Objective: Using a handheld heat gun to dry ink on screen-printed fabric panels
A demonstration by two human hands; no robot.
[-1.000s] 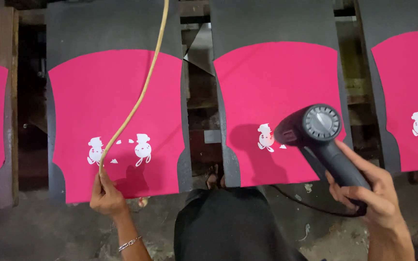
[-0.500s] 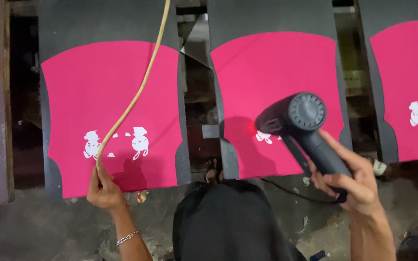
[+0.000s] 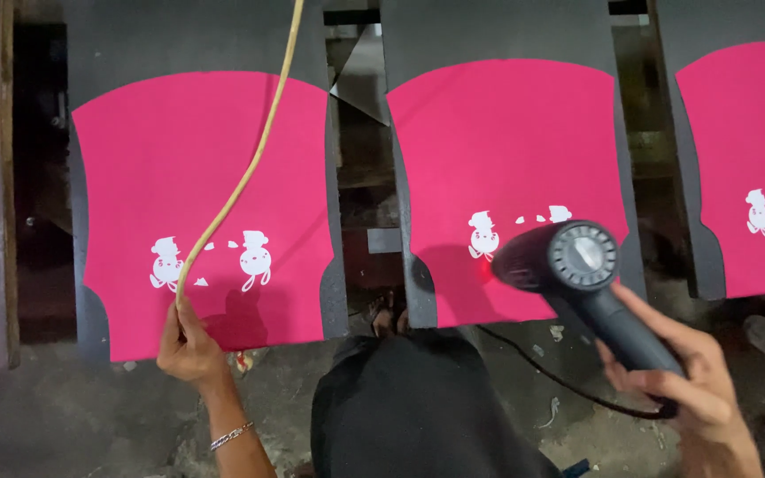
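Pinching the thin tan cord [image 3: 250, 164] at its lower end with left hand [image 3: 186, 341] fingers clenched, over the left pink panel [image 3: 201, 177]; light and limp, best held near that end. Gripping the dark heat gun [image 3: 577, 274], rigid and fairly weighty, by its handle in the right hand [image 3: 692, 389], fingers wrapped shut, nozzle toward the middle pink panel [image 3: 506, 150].

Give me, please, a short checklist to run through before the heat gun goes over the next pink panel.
1. Right hand has a firm grip on the heat gun: ok.
2. Nozzle aimed at the white print on the pink panel: ok.
3. Nozzle held off the fabric: cannot tell.
4. Left hand holds the tan cord: ok.
5. Black power cable free of snags on the floor: cannot tell.
6. Cord clear of the left panel: not ok, it crosses over the panel.
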